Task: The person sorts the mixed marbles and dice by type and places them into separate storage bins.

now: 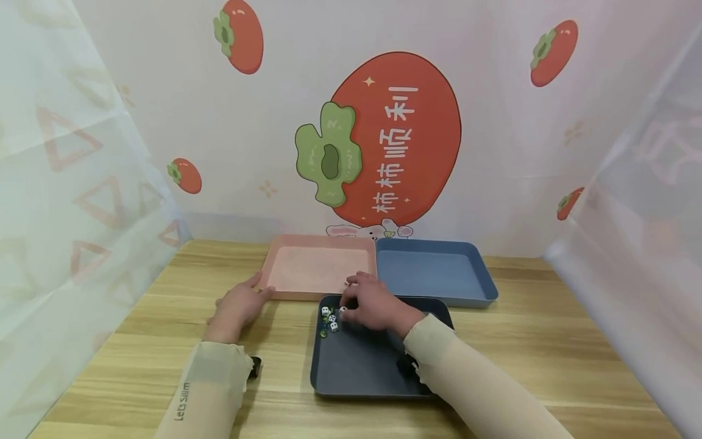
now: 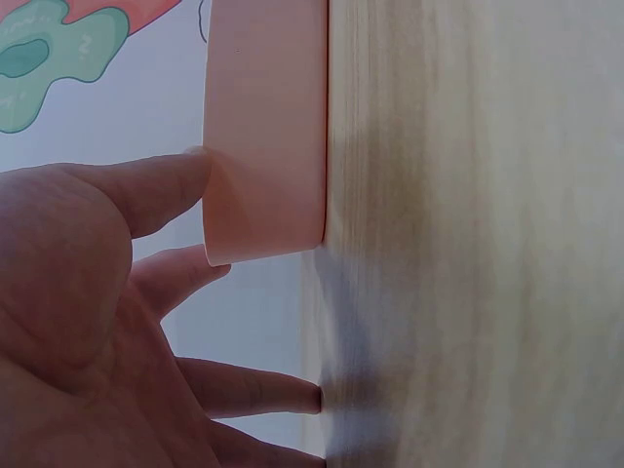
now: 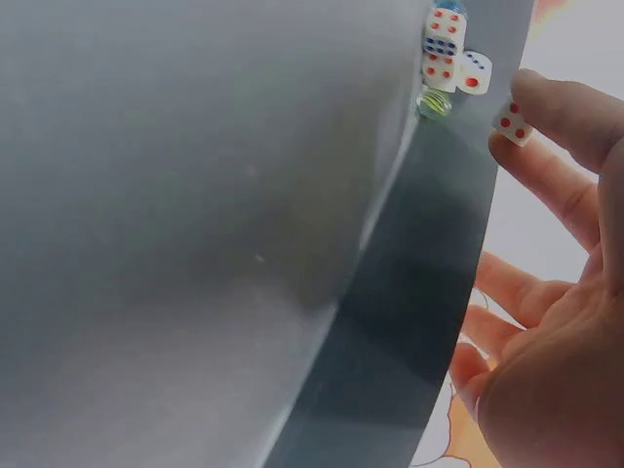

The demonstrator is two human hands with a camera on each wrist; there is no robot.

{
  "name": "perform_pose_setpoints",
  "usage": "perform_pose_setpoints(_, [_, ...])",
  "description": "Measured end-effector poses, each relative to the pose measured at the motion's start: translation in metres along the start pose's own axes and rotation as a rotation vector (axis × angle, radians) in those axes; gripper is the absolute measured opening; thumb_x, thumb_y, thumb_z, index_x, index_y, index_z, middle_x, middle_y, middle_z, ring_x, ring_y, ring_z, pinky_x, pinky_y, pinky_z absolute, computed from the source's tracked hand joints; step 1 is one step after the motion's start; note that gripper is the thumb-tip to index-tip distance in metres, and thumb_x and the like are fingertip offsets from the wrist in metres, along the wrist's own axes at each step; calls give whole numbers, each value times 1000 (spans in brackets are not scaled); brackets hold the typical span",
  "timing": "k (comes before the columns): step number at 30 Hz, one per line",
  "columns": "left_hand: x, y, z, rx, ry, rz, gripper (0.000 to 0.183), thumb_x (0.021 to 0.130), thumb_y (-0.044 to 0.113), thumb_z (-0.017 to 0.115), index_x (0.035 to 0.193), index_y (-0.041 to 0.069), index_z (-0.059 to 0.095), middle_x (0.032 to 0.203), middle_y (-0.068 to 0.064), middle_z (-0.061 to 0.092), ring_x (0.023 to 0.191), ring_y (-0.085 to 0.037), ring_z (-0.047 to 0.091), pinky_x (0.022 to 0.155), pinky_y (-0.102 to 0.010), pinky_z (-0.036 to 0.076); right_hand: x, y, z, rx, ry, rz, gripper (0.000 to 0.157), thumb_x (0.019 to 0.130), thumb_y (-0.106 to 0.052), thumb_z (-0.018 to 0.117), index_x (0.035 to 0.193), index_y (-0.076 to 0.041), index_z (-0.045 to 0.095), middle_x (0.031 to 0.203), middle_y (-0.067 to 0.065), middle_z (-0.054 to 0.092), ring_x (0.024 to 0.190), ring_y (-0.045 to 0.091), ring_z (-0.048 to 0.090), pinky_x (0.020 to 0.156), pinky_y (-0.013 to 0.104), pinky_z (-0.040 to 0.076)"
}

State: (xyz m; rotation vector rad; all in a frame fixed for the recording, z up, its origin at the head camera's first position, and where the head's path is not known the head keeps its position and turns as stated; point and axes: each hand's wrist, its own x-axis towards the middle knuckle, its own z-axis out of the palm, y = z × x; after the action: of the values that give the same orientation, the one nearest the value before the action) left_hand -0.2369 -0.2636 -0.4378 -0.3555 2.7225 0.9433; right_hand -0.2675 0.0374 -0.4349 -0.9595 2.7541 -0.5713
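My right hand (image 1: 370, 303) is over the far left part of the dark tray (image 1: 362, 369). Its thumb and index finger pinch a white die (image 3: 513, 123) with red dots, at the tray's rim in the right wrist view. Several more dice (image 3: 446, 44) and a clear glass marble (image 3: 434, 103) with yellow-green swirls lie in that tray's far left corner. At the pink tray's (image 1: 315, 265) near left corner, my left hand (image 1: 241, 305) has its thumb on the rim and index finger against the side. The other fingers (image 2: 258, 388) spread straight down toward the table.
The blue tray (image 1: 433, 268) stands right of the pink one, side by side. A small white piece (image 1: 347, 283) shows in the pink tray by my right fingers. Behind the wooden table (image 1: 164, 366) hangs a printed cloth (image 1: 493, 152); pale sheets flank both sides.
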Motion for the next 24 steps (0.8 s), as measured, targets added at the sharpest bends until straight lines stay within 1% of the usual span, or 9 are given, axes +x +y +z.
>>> perform_pose_setpoints(4, [0,-1,-2,4,0,20,74,102,56,44,161,21,19,155,-31,25,128,-75,2,82,-92,1,2,-2,-4,2,77,35,12,94,-31,72,102,-23,75,144,13,50,137,29,35,105,67,26])
perform_pose_setpoints(8, [-1,-1,-2,19,5,42,73,102,53,44,161,17,19,153,-31,28,132,-70,9,86,-90,2,4,-5,-6,9,172,97,15,95,-31,70,104,-19,75,142,16,50,135,32,38,103,69,26])
perform_pose_setpoints(10, [-1,-2,-2,33,10,52,72,103,52,44,160,16,20,153,-31,30,133,-68,14,88,-90,3,5,-6,-8,31,218,137,16,95,-30,70,104,-18,75,142,17,49,134,35,38,103,70,25])
perform_pose_setpoints(14, [0,-1,-2,40,16,51,72,103,53,44,160,16,21,152,-31,30,133,-68,14,87,-90,4,12,-4,-11,53,286,212,17,95,-30,70,106,-17,74,143,15,49,135,36,38,104,68,25])
perform_pose_setpoints(17, [0,-2,-2,25,10,31,73,102,55,43,161,19,20,153,-31,27,130,-72,7,84,-91,3,16,-3,-14,55,309,258,17,96,-30,70,105,-17,75,143,14,50,136,36,37,105,68,24])
perform_pose_setpoints(21, [1,-2,0,6,5,4,73,101,57,44,161,23,19,155,-31,23,126,-76,-1,82,-92,0,19,-3,-17,55,310,292,17,96,-29,69,106,-17,75,144,15,49,137,36,35,106,67,23])
perform_pose_setpoints(24, [1,-2,0,6,7,-1,73,101,57,44,161,23,19,155,-31,23,125,-77,-2,82,-92,0,21,-5,-18,45,307,306,18,96,-30,69,107,-17,75,143,14,50,136,36,36,106,66,23])
